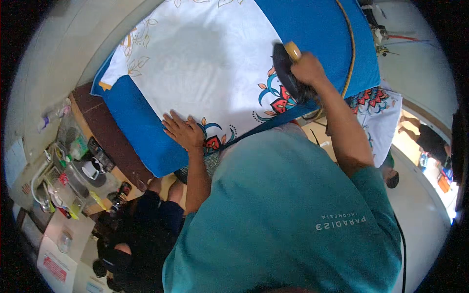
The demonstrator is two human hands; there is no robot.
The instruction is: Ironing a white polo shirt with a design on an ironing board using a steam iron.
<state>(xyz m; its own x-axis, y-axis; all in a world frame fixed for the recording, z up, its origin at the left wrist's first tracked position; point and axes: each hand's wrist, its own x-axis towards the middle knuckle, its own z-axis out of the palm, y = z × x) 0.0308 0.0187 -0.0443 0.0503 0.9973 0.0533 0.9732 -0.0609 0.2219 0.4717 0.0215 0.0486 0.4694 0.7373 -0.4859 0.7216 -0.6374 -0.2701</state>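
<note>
White cloth (194,66) with printed flowers and leaf outlines lies spread over a blue-covered table (311,22). My right hand (308,69) grips the yellowish handle of a dark clothes iron (284,69), which is over the cloth's right edge beside a red and teal flower print (280,100). The iron is slightly blurred, and I cannot tell whether its sole touches the cloth. My left hand (183,130) rests flat with fingers spread on the cloth's near left edge, next to another flower print (212,143).
A tan cord (350,40) runs along the table's right side. Another printed white cloth (381,121) hangs at the right. Left of the table are a brown surface (106,124), a cluttered shelf with a white mug (91,169), a bottle (121,194) and a person in dark clothes (146,234).
</note>
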